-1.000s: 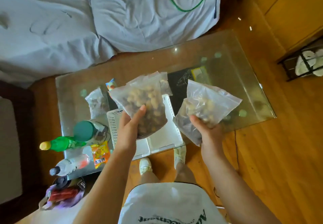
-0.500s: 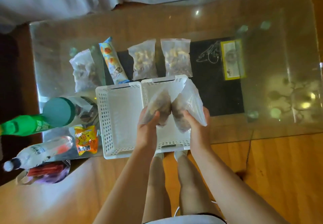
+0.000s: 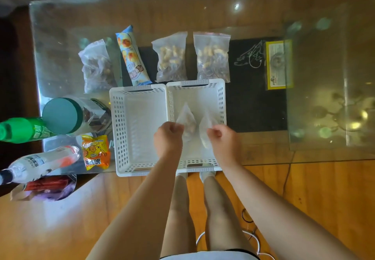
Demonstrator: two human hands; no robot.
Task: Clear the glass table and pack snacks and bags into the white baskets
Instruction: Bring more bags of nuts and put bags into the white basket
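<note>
Two white baskets stand side by side at the near edge of the glass table [image 3: 182,12]: a left basket [image 3: 118,130] and a right basket [image 3: 221,99]. My left hand [image 3: 167,138] pinches the top of one clear zip bag of nuts [image 3: 186,115], which stands inside the right basket. My right hand [image 3: 222,139] pinches a second zip bag [image 3: 205,124] beside it in the same basket. The left basket holds nothing. Behind the baskets lie three more nut bags [image 3: 97,67] [image 3: 172,59] [image 3: 212,57] and a blue snack packet [image 3: 132,55].
Left of the baskets are an orange snack packet [image 3: 95,152], a jar with a green lid [image 3: 63,115], a green bottle [image 3: 22,130] and a clear bottle [image 3: 40,162]. A dark mat [image 3: 255,97] and a yellow card [image 3: 280,65] show under the glass. A bag [image 3: 44,186] lies on the floor.
Both hands have lowered the two nut bags from chest height down into the right basket. My view has tilted down onto the table.
</note>
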